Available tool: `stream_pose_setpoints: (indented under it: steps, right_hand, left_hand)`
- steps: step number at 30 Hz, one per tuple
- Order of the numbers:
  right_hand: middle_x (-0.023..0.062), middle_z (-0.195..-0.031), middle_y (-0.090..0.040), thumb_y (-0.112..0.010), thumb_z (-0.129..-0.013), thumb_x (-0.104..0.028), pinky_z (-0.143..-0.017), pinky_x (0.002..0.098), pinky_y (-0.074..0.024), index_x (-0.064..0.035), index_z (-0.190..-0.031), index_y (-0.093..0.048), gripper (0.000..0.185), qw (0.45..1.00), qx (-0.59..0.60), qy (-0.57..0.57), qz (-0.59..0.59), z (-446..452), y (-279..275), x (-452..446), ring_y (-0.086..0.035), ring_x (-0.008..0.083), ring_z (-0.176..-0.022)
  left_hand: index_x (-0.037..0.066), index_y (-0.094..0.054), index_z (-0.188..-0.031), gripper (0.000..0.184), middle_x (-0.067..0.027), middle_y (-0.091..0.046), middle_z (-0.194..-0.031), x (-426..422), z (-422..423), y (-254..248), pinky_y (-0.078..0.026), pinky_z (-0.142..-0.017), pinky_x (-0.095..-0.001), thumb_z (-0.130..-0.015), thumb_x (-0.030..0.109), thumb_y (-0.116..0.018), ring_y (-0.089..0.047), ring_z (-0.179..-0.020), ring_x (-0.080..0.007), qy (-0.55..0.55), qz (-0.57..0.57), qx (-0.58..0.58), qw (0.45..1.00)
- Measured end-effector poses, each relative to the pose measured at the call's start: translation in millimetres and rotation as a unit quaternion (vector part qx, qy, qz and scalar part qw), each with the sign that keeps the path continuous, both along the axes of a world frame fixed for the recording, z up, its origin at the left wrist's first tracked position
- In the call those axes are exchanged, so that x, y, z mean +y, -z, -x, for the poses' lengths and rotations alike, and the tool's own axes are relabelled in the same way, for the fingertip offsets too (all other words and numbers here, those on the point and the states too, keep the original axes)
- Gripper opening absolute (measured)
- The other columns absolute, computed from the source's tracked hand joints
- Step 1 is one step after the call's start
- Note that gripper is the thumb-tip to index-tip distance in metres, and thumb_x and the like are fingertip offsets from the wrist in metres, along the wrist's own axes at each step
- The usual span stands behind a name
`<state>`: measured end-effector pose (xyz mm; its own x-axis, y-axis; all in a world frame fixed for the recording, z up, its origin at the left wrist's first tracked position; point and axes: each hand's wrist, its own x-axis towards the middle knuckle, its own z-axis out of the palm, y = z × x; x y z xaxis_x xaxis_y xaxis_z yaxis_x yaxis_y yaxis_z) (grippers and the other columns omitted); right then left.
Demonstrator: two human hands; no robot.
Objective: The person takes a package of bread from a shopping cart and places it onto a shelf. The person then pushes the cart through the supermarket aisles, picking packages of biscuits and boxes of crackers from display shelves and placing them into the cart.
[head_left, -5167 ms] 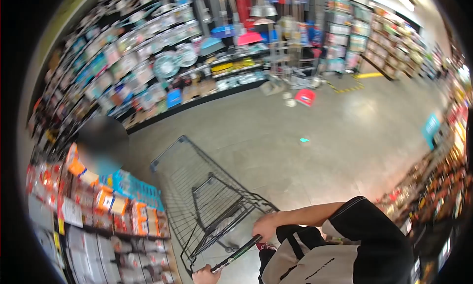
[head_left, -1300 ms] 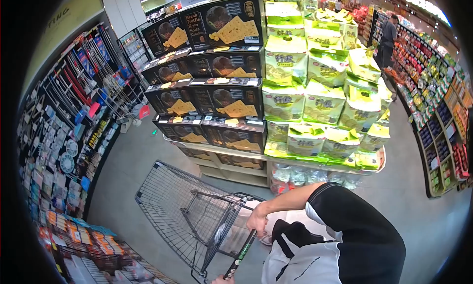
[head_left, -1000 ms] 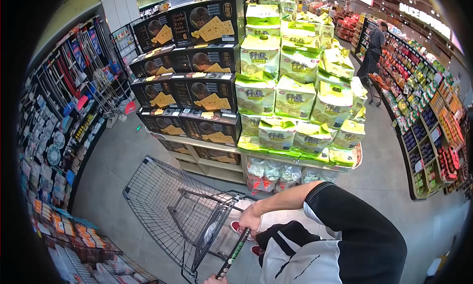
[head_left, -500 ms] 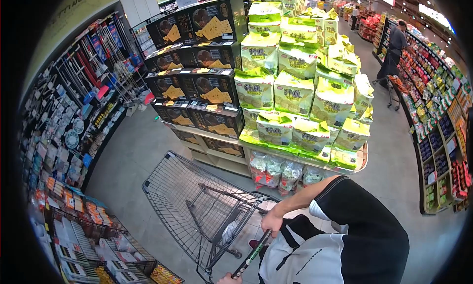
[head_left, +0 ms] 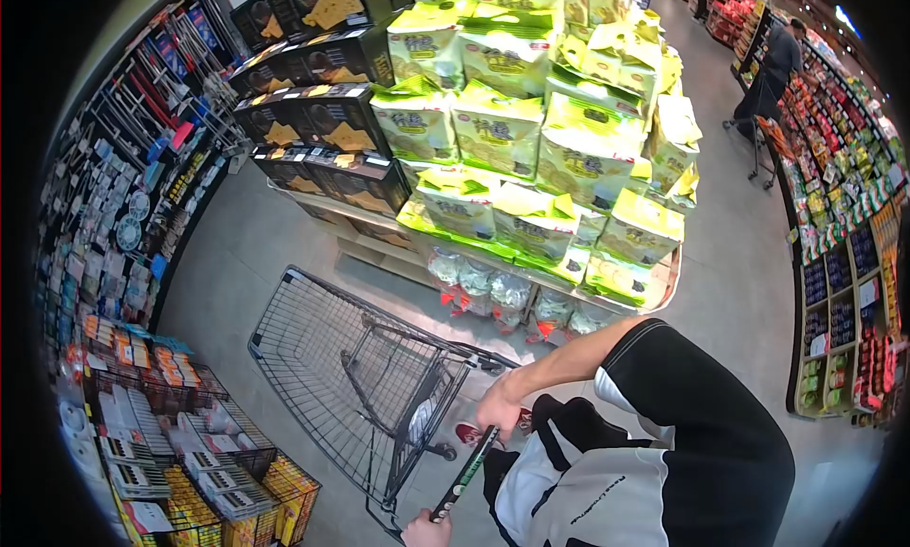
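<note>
A wire shopping cart [head_left: 313, 357] stretches left from my body, and its basket looks bare. The dark bar of the cart handle [head_left: 466, 471] runs slantwise between my two hands. My right hand [head_left: 500, 407] is closed around the upper end of that bar, its arm reaching in from a black and white sleeve. Near the bottom edge, my left hand [head_left: 428, 528] is wrapped round the lower end; part of it is cut off by the frame. A whitish thing [head_left: 420, 422] shows at the rear of the cart.
Green snack bags [head_left: 498, 130] and dark boxes [head_left: 327, 120] are stacked on a display shelf [head_left: 379, 258] beyond the cart. Wire bins [head_left: 275, 495] stand at lower left. Shelves of packets [head_left: 844, 187] line the right, where another person [head_left: 773, 68] stands with a cart.
The display has shifted left and up in view and looks nearer. The cart and both hands have moved slightly left in view; both hands keep hold of the handle.
</note>
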<state>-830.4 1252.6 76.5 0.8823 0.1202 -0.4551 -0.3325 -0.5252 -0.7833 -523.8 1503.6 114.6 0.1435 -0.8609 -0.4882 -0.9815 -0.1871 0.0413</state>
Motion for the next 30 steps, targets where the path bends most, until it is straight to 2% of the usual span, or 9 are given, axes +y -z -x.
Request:
stream_pose_setpoints:
  steps: [2, 5, 7, 10, 17, 20, 23, 24, 30]
  right_hand:
    - [0.018, -0.075, -0.069, -0.073, -0.08, -0.032, -0.069, 0.051, -0.0552, 0.0022, -0.088, -0.07, 0.035, 1.0, 0.006, -0.009, 0.006, 13, -4, 10, -0.068, 0.0362, -0.071]
    - [0.0213, -0.078, -0.072, -0.072, -0.081, -0.03, -0.076, 0.0529, -0.0555, 0.0025, -0.093, -0.073, 0.035, 0.999, 0.03, -0.01, 0.016, 32, -14, 26, -0.07, 0.0423, -0.08]
    - [0.0191, -0.076, -0.072, -0.072, -0.081, -0.03, -0.073, 0.052, -0.0569, 0.0031, -0.093, -0.073, 0.035, 0.998, 0.059, -0.009, -0.011, 46, -33, 32, -0.072, 0.0392, -0.078]
    - [0.0178, -0.072, -0.068, -0.073, -0.08, -0.031, -0.067, 0.0508, -0.0552, 0.0038, -0.089, -0.07, 0.036, 0.999, 0.032, -0.02, -0.007, 58, -23, 54, -0.069, 0.0352, -0.069]
    - [0.0175, -0.073, -0.069, -0.073, -0.08, -0.031, -0.067, 0.0486, -0.0573, 0.003, -0.09, -0.071, 0.036, 0.998, 0.056, -0.025, -0.024, 91, 6, 95, -0.07, 0.0349, -0.071]
    - [0.0173, -0.073, -0.07, -0.073, -0.08, -0.032, -0.067, 0.0482, -0.0576, 0.0017, -0.089, -0.071, 0.035, 0.998, 0.043, -0.027, -0.03, 107, -6, 112, -0.071, 0.0343, -0.071]
    - [0.0254, -0.081, -0.07, -0.072, -0.082, -0.032, -0.077, 0.0534, -0.0543, 0.0024, -0.09, -0.071, 0.035, 0.999, -0.002, -0.046, 0.013, 126, -26, 128, -0.07, 0.0433, -0.083]
    - [0.0179, -0.074, -0.071, -0.072, -0.08, -0.034, -0.067, 0.049, -0.057, 0.0003, -0.085, -0.072, 0.034, 0.997, -0.033, -0.05, 0.041, 130, -20, 135, -0.071, 0.0343, -0.07]
    - [0.0226, -0.082, -0.072, -0.07, -0.081, -0.036, -0.076, 0.0522, -0.0559, -0.0004, -0.088, -0.073, 0.036, 0.994, -0.023, -0.044, 0.099, 181, -46, 178, -0.071, 0.0422, -0.083]
  left_hand:
    - [0.013, -0.076, -0.09, 0.032, -0.0209, -0.072, -0.075, 13, 13, 2, -0.057, -0.068, -0.0547, -0.092, 0.042, -0.063, -0.073, -0.072, -0.042, -0.007, 0.007, 0.006, 1.0]
    - [0.014, -0.074, -0.087, 0.027, -0.0206, -0.072, -0.075, 31, 38, -8, -0.057, -0.068, -0.055, -0.091, 0.039, -0.065, -0.072, -0.072, -0.0424, -0.012, 0.011, 0.018, 1.0]
    - [0.014, -0.073, -0.085, 0.024, -0.0199, -0.072, -0.073, 45, 55, -15, -0.056, -0.066, -0.0552, -0.087, 0.037, -0.069, -0.072, -0.07, -0.0423, -0.015, 0.013, 0.012, 1.0]
    - [0.011, -0.067, -0.069, 0.031, -0.0175, -0.067, -0.062, 70, 73, 4, -0.051, -0.062, -0.054, -0.074, 0.039, -0.079, -0.069, -0.065, -0.0424, -0.042, 0.104, -0.007, 0.994]
    - [0.011, -0.064, -0.065, 0.034, -0.0171, -0.065, -0.06, 116, 116, -1, -0.051, -0.058, -0.0523, -0.074, 0.039, -0.081, -0.067, -0.061, -0.0412, -0.051, 0.13, -0.043, 0.989]
    - [0.011, -0.063, -0.063, 0.041, -0.0164, -0.065, -0.059, 138, 132, -2, -0.051, -0.058, -0.0514, -0.074, 0.044, -0.083, -0.067, -0.06, -0.0408, -0.059, 0.146, -0.036, 0.987]
    - [0.013, -0.066, -0.067, 0.031, -0.0148, -0.067, -0.062, 161, 152, -1, -0.05, -0.057, -0.0515, -0.074, 0.039, -0.082, -0.068, -0.06, -0.0389, -0.06, 0.154, -0.04, 0.985]
    - [0.013, -0.066, -0.067, 0.03, -0.0152, -0.067, -0.061, 165, 161, -6, -0.05, -0.057, -0.0517, -0.075, 0.038, -0.081, -0.068, -0.06, -0.0392, -0.072, 0.157, -0.036, 0.984]
    - [0.012, -0.064, -0.065, 0.029, -0.0154, -0.067, -0.061, 216, 212, -5, -0.051, -0.056, -0.05, -0.077, 0.034, -0.079, -0.068, -0.057, -0.0385, -0.084, 0.173, -0.039, 0.98]
